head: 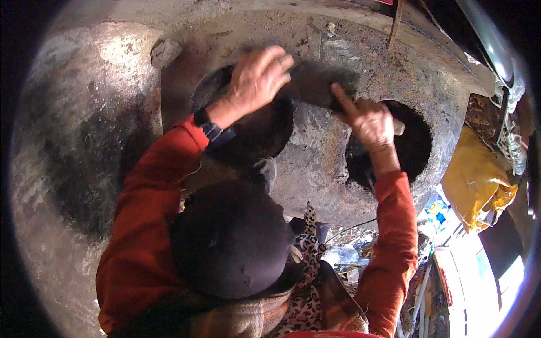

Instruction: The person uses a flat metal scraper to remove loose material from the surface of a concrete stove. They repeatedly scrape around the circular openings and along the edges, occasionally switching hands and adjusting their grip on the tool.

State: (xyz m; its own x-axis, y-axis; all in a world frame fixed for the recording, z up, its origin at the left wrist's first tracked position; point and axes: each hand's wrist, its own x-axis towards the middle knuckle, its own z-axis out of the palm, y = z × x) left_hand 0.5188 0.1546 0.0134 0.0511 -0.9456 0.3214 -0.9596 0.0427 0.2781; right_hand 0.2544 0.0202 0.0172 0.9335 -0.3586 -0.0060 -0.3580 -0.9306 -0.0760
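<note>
A grey masonry stove top (317, 139) lies before me, with a left round opening (262, 135) and a right round opening (416, 148), both dark inside. My right hand (372, 122) is wrapped around the handle (398, 127) of a hand tool, index finger stretched forward. The dark, blurred head of the tool (323, 82) is over the surface behind and between the openings; its exact kind cannot be told. Above the far edge of the left opening is my left hand (262, 76), blurred, fingers somewhat apart and nothing visible in it. A dark band circles the left wrist.
A lump of stone or mortar (165, 53) sits at the far left of the stove. A thin stick (395, 25) stands at the back. To the right are a yellow sack (475, 181) and plastic litter (346, 253). A dark cap (232, 241) blocks the lower middle.
</note>
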